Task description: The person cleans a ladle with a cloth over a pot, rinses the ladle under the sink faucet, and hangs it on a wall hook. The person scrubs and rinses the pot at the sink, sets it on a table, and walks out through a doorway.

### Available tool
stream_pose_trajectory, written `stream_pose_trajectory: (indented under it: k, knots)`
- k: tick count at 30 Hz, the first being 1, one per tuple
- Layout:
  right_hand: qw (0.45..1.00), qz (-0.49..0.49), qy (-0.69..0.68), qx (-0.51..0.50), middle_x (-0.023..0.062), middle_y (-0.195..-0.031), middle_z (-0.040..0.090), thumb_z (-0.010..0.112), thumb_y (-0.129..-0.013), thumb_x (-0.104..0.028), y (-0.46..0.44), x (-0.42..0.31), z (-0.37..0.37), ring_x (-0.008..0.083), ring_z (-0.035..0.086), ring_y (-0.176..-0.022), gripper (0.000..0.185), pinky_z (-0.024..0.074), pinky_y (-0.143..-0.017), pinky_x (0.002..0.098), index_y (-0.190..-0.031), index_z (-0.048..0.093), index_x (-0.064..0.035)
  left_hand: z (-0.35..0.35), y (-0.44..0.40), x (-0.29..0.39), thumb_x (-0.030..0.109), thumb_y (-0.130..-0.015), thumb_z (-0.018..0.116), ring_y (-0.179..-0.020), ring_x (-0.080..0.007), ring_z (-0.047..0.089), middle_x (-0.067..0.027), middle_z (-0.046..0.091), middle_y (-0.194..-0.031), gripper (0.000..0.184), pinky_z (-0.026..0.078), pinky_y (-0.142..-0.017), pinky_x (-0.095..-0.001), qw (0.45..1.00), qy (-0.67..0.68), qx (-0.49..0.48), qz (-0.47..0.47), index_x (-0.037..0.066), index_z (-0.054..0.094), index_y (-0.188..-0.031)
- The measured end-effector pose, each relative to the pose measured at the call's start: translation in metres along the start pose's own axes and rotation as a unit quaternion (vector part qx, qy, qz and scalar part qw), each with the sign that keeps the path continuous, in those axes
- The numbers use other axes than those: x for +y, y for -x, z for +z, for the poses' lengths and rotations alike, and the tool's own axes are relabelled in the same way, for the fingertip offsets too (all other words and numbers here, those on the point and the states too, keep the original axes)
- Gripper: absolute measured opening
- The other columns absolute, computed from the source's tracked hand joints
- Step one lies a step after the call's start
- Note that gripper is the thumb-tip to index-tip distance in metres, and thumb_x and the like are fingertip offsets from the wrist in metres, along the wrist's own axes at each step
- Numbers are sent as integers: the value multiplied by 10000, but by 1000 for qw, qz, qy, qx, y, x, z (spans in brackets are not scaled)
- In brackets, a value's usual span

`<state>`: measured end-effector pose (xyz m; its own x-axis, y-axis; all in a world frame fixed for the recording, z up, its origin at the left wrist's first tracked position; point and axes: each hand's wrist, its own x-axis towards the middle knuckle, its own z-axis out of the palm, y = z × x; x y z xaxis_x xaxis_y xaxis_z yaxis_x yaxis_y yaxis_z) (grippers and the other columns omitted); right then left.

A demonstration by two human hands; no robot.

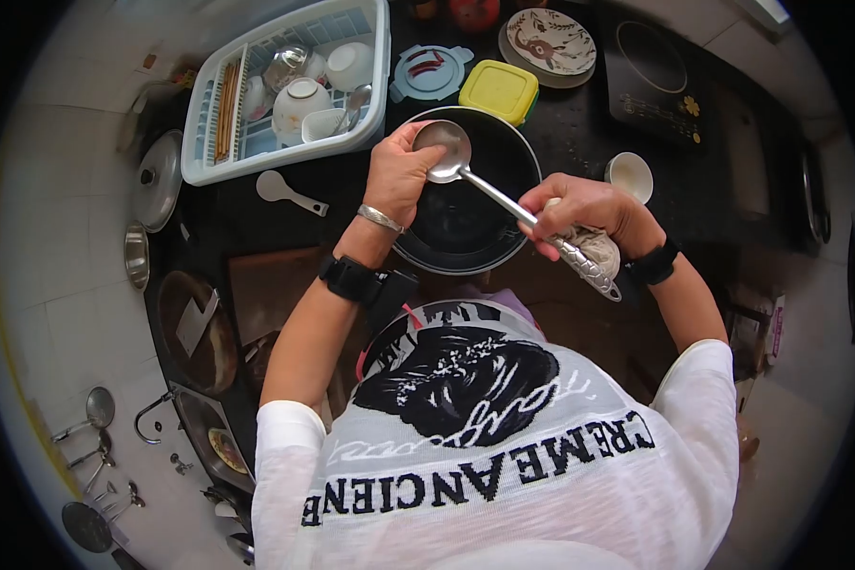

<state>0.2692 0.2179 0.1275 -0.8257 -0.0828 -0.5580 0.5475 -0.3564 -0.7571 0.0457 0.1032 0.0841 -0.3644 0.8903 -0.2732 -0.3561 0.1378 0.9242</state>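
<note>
A metal ladle [489,190] slants over a black pan [465,228] on the dark counter. My left hand [399,171] grips its round bowl, with the thumb lying inside. My right hand [579,214] is closed round the handle, and a bunched beige cloth [597,251] is held in the same hand. The patterned end of the handle sticks out below that hand, towards my body. Part of the pan's rim is hidden behind my left hand.
A dish rack [378,95] with bowls and chopsticks stands at the back left. Near the pan are a white rice paddle [290,193], a yellow-lidded box [499,91], a white cup [629,178] and stacked plates [551,43]. An induction cooker [651,85] sits at the right.
</note>
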Motion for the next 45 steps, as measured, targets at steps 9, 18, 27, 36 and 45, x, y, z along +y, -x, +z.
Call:
stream_pose_trajectory:
  k: [9, 18, 27, 36, 45]
  knots:
    - [997, -22, -79, 0, 61, -684, 634, 590, -775, -144, -20, -6, 14, 82, 584, -570, 145, 455, -534, 191, -814, 598, -5, 0, 8, -10, 258, -835, 714, -777, -170, 661, -107, 665, -927, 374, 567, -623, -273, 987, 32, 55, -148, -18, 582, -1050]
    - [979, -121, 116, 114, 88, -811, 643, 564, -877, -254, -77, 20, 23, 135, 594, -757, 295, 462, -670, 265, -875, 644, 30, -2, 13, -19, 233, -939, 539, -719, -201, 681, -106, 670, -829, 247, 566, -590, -298, 962, 49, 9, -268, 10, 579, -1036]
    - [937, -85, 88, 327, 94, -872, 600, 604, -874, -282, -87, 26, 6, 167, 582, -816, 307, 463, -708, 295, -947, 606, 16, -33, 11, -36, 103, -904, 489, -463, -186, 590, -34, 538, -593, 176, 463, -383, -257, 937, -53, -9, -345, -20, 563, -1006]
    - [746, 85, 649, 122, 233, -1047, 639, 648, -748, -92, -133, 58, 10, 373, 630, -990, 233, 532, -819, 401, -953, 695, 9, -34, 2, -42, 92, -862, 539, -514, -151, 613, -56, 559, -628, 98, 527, -428, -227, 907, -11, 41, -419, 2, 526, -826]
    - [799, -68, 512, 308, 250, -851, 654, 611, -764, -74, -113, 11, 2, 376, 660, -832, 170, 542, -714, 417, -875, 668, 42, -55, 10, -39, -10, -856, 519, -509, -126, 544, -110, 562, -729, 45, 431, -350, -189, 896, 86, -13, -436, -13, 476, -844]
